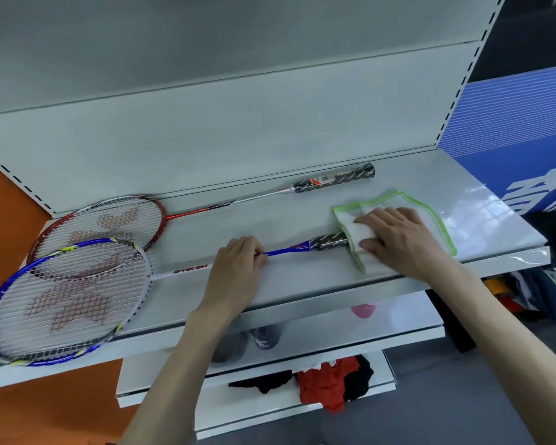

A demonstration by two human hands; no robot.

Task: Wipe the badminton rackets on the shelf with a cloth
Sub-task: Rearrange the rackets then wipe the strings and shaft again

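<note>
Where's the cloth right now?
The cloth lies right of centre on the shelf, under the right hand, draped over the blue racket's handle end.

blue racket (68, 300) handle end under cloth (395, 216), shaft under left hand (238, 268)

The shelf (302, 290) is looking like smooth painted metal, glossy toward its right end where reflections are showing. The cloth (430, 220) is appearing soft, matt and white with green stitched edging. Both rackets, blue (289, 251) and red (187, 215), are showing glossy lacquered frames, with textured black wrap on their handles.
</note>
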